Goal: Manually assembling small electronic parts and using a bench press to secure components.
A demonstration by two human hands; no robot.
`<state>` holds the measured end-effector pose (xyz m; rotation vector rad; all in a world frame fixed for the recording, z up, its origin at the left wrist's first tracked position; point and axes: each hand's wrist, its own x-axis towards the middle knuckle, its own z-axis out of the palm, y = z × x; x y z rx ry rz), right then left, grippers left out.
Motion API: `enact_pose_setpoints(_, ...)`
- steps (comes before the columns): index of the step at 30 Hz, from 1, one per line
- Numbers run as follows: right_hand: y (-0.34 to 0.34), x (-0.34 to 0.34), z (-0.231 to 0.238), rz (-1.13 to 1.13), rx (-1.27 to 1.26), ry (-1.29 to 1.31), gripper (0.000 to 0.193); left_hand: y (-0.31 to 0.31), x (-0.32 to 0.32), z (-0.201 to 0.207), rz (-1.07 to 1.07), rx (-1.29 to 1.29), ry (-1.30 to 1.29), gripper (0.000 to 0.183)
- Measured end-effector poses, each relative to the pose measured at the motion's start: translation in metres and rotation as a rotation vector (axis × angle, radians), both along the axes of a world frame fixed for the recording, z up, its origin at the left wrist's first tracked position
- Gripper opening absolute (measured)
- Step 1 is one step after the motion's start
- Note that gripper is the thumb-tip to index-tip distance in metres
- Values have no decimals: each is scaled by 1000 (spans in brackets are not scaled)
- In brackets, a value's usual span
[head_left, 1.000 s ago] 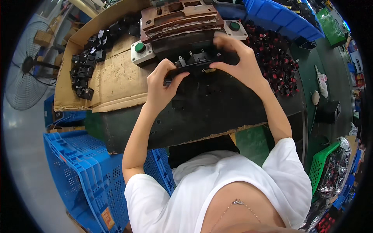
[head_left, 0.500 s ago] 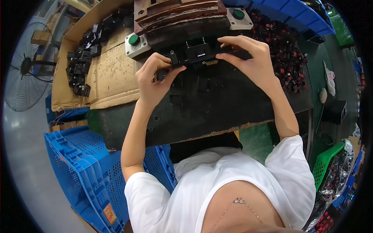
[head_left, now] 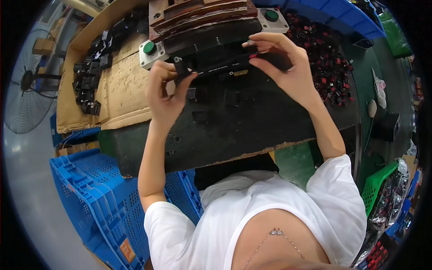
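My left hand (head_left: 164, 90) pinches a small black plastic part (head_left: 182, 69) between thumb and fingers, at the left end of a black fixture (head_left: 225, 67). Pale marks show on the fixture's front edge, and two thin metal pins rise behind it. At the fixture's right end, the thumb and fingertips of my right hand (head_left: 290, 67) close around a small part with a bit of red (head_left: 253, 56); the fingers partly hide it. Just in front of the fixture, a dark plastic piece (head_left: 233, 98) lies on the black worktable (head_left: 216, 139).
Behind the fixture stands a brown press block (head_left: 204, 18), flanked by a left green button (head_left: 149, 48) and a right green button (head_left: 271, 15). A cardboard box (head_left: 126, 90) with black parts is at left. Red-and-black parts (head_left: 335, 72) pile up at right. Blue crates (head_left: 96, 189) stand below left.
My left hand has moved left, with a black part now showing in its fingers. My right hand has shifted slightly up and left, and red shows at its fingertips.
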<state>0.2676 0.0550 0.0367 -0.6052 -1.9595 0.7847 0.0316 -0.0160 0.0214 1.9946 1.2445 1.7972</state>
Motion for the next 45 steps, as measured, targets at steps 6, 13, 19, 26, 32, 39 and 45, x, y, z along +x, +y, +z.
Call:
enact_pose_setpoints(6, -3, -1, 1, 39, -66, 34, 36, 1, -7, -4, 31, -29, 1, 29)
enact_pose_setpoints(13, -3, -2, 1, 60, -72, 57, 37, 3, -7, -4, 24, 0, 7, 28)
enact_pose_setpoints(19, -6, -2, 4, 45, -134, 52, 37, 5, -5, -2, -28, 3, -46, 27)
enact_pose_setpoints(26, 3, 7, 0, 117, -421, -19, 22, -8, -10, 9, -181, -506, -161, 57)
enact_pose_setpoints(32, 0, 4, 8, 148, -1120, 193, 20, -8, -18, 2, -403, -596, -379, 103)
enact_pose_setpoints(39, -2, 1, 9, 162, -1365, 329, 18, -8, -12, 3, -497, -622, -558, 103)
enact_pose_setpoints(45, -1, 4, 6, 286, -1551, 398, 21, -6, -10, -1, -620, -575, -577, 71)
